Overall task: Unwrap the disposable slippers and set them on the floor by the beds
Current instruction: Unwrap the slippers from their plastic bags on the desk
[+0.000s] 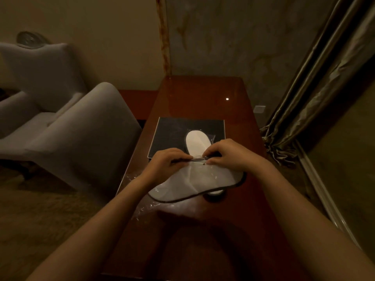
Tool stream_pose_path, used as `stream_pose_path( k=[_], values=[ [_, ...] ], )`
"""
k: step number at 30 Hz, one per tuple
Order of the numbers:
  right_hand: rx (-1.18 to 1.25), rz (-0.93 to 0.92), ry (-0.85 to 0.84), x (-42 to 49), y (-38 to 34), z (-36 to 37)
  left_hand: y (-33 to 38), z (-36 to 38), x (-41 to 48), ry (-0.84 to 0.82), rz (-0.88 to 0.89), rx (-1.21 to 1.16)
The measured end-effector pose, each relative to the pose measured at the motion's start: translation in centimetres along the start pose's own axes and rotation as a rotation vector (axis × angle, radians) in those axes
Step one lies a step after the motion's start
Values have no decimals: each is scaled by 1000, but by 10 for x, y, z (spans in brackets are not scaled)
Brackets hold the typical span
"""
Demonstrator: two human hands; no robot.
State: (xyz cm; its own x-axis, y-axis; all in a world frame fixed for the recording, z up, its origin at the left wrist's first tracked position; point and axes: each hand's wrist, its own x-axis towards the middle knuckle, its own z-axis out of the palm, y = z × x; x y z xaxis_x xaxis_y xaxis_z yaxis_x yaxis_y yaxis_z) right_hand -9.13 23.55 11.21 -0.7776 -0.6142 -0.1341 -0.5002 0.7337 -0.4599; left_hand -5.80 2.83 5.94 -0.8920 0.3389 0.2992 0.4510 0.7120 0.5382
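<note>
White wrapped slippers point(194, 183), long axis crosswise at table point(203, 94) near edge; I see left hand point(168, 162) and right hand point(227, 156) pinching plastic wrap point(199, 159).

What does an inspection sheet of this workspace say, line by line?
Surface: glossy reddish-brown wooden table, dark square mat on it.
Job's things: white disposable slippers with dark trim, in clear plastic wrap; another white slipper on the mat.
Clutter: nothing seen.
Grippers: left hand and right hand pinch the wrap's top edge.
Cables: nothing seen.
Surroundings: two grey upholstered armchairs, olive curtain, white wall socket.
</note>
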Motion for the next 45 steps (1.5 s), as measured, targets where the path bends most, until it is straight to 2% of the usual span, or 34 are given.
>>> stream_pose_path(
  k=[5, 8, 13, 19, 25, 30, 32, 35, 38, 45],
  values=[
    [-7, 23, 77, -8, 16, -17, -15, -5, -5, 33, -58, 5],
    [-49, 37, 60, -12, 24, -22, -18, -4, -8, 55, -77, -9],
    [-187, 39, 3, -8, 26, -5, -12, 5, -3, 76, -64, 21],
    [-332, 15, 28, -3, 28, 20, -5, -1, 4, 92, -37, 68],
    [-322, -4, 172, 1, 36, 16, -8, 1, 12, 54, -44, 71],
    [-313, 32, 163, -4, 47, -3, -14, 7, 14, 87, -56, 15],
    [-317, 62, 166, -8, 54, -11, -25, 10, 8, 121, -143, -28],
    [-268, 110, 195, -14, 62, -24, -48, 16, -10, 170, -376, 15],
    [-209, 150, 224, -14, 65, -26, -62, 31, -27, 120, -522, 26],
    [93, 295, 443, 0, 78, 0, -63, 49, -32, -91, -528, 264]
  ],
)
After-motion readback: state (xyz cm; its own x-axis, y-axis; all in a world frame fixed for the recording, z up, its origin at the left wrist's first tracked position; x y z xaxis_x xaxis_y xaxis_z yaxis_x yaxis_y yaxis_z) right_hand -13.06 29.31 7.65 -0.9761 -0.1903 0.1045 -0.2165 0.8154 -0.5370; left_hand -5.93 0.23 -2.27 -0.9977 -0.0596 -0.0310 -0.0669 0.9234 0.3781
